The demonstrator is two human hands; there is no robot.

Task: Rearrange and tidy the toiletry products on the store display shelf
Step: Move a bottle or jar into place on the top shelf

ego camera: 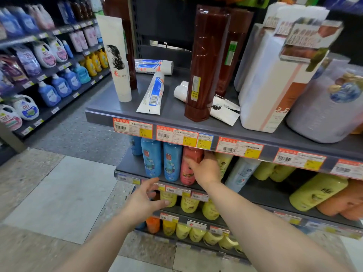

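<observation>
Right hand (206, 169) is on the pink bottle (189, 165) on the second shelf (135, 163), fingers wrapped round its right side, just beneath the price-tag rail. Two blue bottles (162, 160) stand upright immediately left of it, a pale yellow bottle (224, 163) to its right. Left hand (146, 201) hovers nearer and lower, fingers spread wide, holding nothing. Up on the top shelf (102, 103): a white tube (152, 95) lies flat, a tall brown bottle (206, 63) stands beside it, and a white upright tube (117, 59) stands at the left.
</observation>
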